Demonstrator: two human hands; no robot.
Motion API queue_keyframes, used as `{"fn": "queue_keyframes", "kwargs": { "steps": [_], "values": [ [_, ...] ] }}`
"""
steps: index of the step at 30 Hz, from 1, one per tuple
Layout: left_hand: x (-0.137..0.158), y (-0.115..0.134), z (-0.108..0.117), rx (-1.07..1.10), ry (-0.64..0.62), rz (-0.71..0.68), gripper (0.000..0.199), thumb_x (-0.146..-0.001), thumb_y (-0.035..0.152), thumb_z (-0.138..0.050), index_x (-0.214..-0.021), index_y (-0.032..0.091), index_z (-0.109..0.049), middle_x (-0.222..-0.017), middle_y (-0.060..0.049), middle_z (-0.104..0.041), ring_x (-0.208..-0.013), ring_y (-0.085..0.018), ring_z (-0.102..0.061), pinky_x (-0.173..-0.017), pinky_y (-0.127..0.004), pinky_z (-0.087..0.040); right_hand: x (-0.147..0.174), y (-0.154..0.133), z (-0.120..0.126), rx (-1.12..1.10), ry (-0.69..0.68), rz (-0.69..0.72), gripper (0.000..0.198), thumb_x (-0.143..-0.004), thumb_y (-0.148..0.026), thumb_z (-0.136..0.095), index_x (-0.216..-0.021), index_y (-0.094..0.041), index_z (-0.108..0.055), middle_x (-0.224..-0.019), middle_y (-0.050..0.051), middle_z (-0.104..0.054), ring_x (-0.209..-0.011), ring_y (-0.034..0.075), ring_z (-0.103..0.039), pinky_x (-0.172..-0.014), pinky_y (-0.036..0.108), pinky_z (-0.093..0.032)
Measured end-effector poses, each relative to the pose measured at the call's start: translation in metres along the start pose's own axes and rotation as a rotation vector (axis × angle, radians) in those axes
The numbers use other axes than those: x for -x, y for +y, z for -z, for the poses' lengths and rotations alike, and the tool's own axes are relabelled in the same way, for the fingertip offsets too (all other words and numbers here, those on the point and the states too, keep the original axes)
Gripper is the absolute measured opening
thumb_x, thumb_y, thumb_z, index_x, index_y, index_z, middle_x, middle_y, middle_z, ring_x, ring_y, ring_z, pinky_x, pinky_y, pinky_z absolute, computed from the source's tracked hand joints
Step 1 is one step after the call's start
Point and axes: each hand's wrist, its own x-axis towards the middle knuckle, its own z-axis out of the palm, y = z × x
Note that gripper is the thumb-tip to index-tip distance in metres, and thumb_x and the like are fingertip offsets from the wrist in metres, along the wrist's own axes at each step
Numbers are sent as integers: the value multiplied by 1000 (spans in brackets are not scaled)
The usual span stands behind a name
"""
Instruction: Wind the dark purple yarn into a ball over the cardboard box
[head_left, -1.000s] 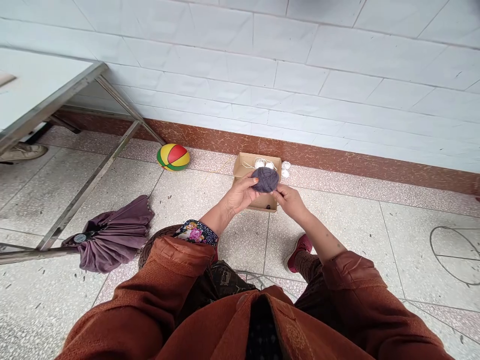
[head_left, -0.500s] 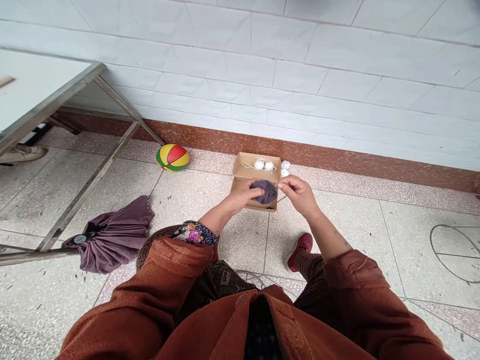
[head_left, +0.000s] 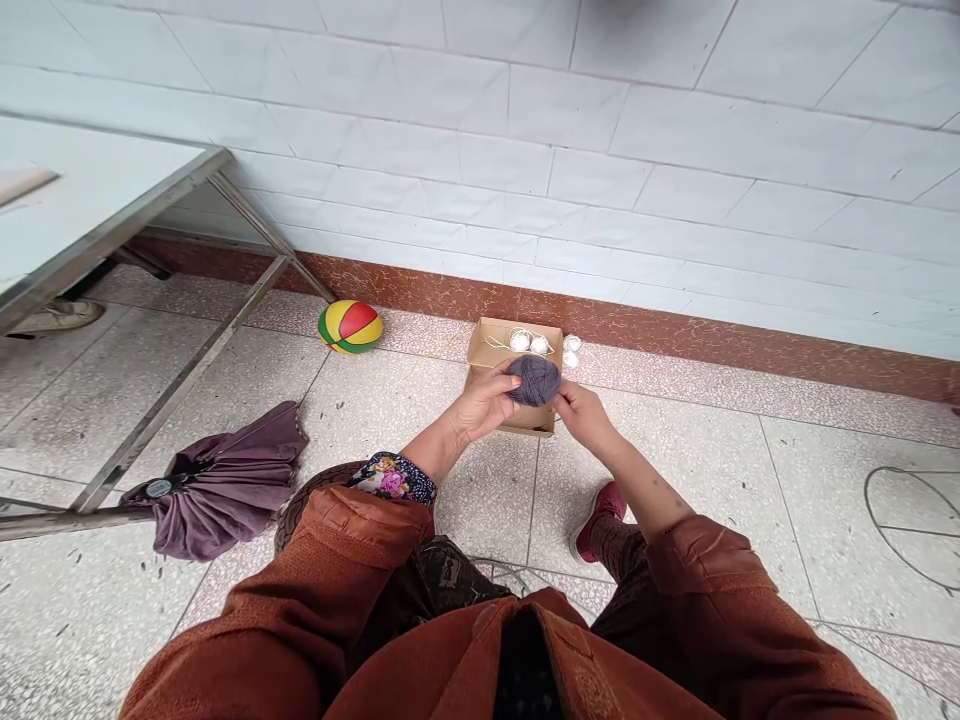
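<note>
My left hand (head_left: 487,400) grips a ball of dark purple-grey yarn (head_left: 536,381) from its left side, thumb on the near face. At the ball's right edge my right hand (head_left: 585,412) is closed, its fingertips pinching the yarn where it meets the ball; the strand itself is hard to make out. Behind and below the ball lies an open cardboard box (head_left: 478,342) on the floor. Two small white balls of string (head_left: 520,341) sit in its far part, with loose white ends. Two more white balls (head_left: 571,343) lie just right of the box.
A yellow, red and green ball (head_left: 350,327) rests by the wall. A folded purple umbrella (head_left: 232,485) lies at left, near a metal-framed table (head_left: 97,190). A thin wire ring (head_left: 911,530) is on the floor at right. Another person's shoe (head_left: 64,317) shows under the table.
My right hand has come down and in against the yarn ball's lower right edge. The ball has turned slightly in my left hand. The whole view has shifted a little.
</note>
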Motion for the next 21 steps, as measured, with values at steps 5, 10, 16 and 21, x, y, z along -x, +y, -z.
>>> {"fn": "queue_keyframes", "kwargs": {
  "steps": [5, 10, 16, 21],
  "values": [
    [-9, -5, 8, -207, 215, -61, 46, -71, 31, -80, -112, 16, -67, -111, -9, -73, -107, -23, -67, -101, -38, -49, 10, -25, -2, -41, -192, 171, 29, -101, -44, -59, -87, -23, -71, -80, 3, -70, -74, 18, -64, -73, 30, -51],
    [-8, -12, 13, -693, 275, -16, 67, -64, 25, -82, -127, 20, -60, -116, -7, -69, -110, -26, -63, -106, -45, -46, 2, -40, 17, -173, -49, 133, 31, -98, -52, -67, -88, -24, -74, -84, 3, -72, -77, 18, -64, -76, 32, -51],
    [2, -10, 5, -449, -91, 65, 74, -71, 28, -81, -140, 26, -55, -124, -9, -67, -117, -27, -62, -101, -43, -48, -15, -15, 23, -161, 127, -8, 38, -92, -59, -68, -81, -23, -71, -78, 2, -67, -75, 19, -60, -73, 33, -48],
    [4, -3, 1, -95, -87, 13, 60, -75, 29, -79, -132, 26, -64, -132, -9, -66, -117, -26, -64, -99, -41, -51, -12, 4, 8, -123, 22, -163, 31, -94, -50, -58, -81, -23, -66, -72, 1, -62, -70, 19, -56, -68, 31, -46]
  ]
}}
